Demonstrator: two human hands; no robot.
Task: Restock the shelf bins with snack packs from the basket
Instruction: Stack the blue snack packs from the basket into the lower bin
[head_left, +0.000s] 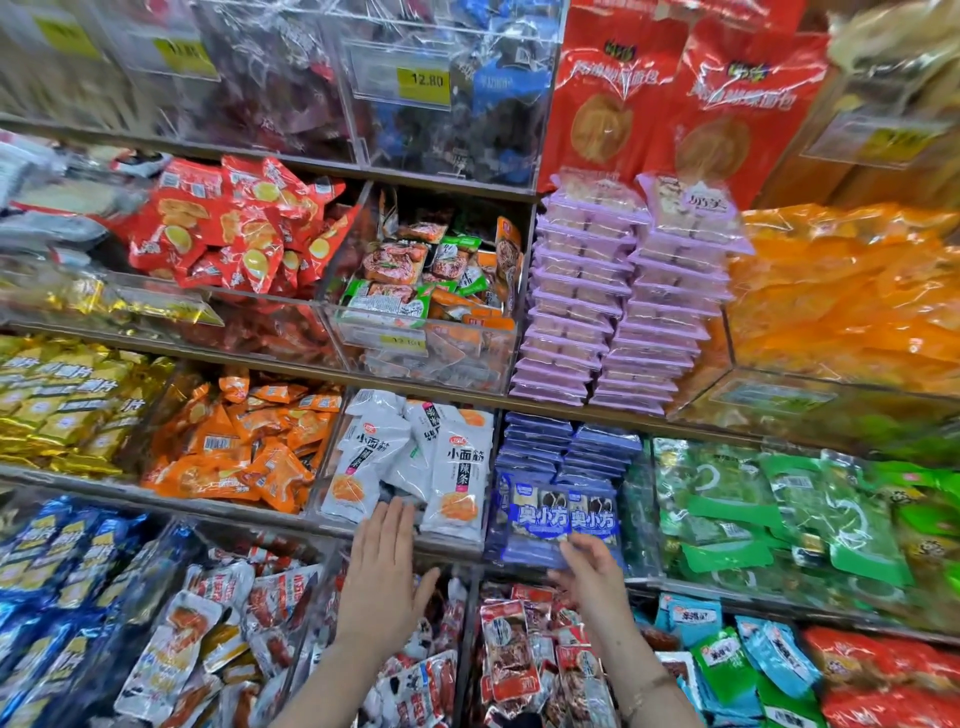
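Two hands are up at the shelf front. The right hand pinches a blue snack pack by its lower edge, thumb on the front and fingers curled behind.

The pack is glossy dark-blue film, flat and rectangular. White-edged characters 奥小方 are printed twice across a photo of dark biscuits. It could be one wide pack or two side by side; cannot tell. It stands upright against the front of the blue stacks, two columns of the same flat packs laid level. These sit between the white pouches and the green bags.

The left hand is flat, with fingers straight and together and thumb spread, holding nothing. Its fingertips reach the bottom of the white pouches; contact is unclear.

The pouches are matte white pillow packs with black lettering and an orange food picture. They stand loosely in a clear plastic bin. To its left is a heap of crinkly orange packets. The green bags are translucent film.

On the shelf above are piled red packets, a clear bin of mixed sachets in green and orange, and two tall stacks of film-wrapped lilac trays. Below the hands are bins of red-and-white sachets. A yellow price tag reading 12.80 is on a top bin.
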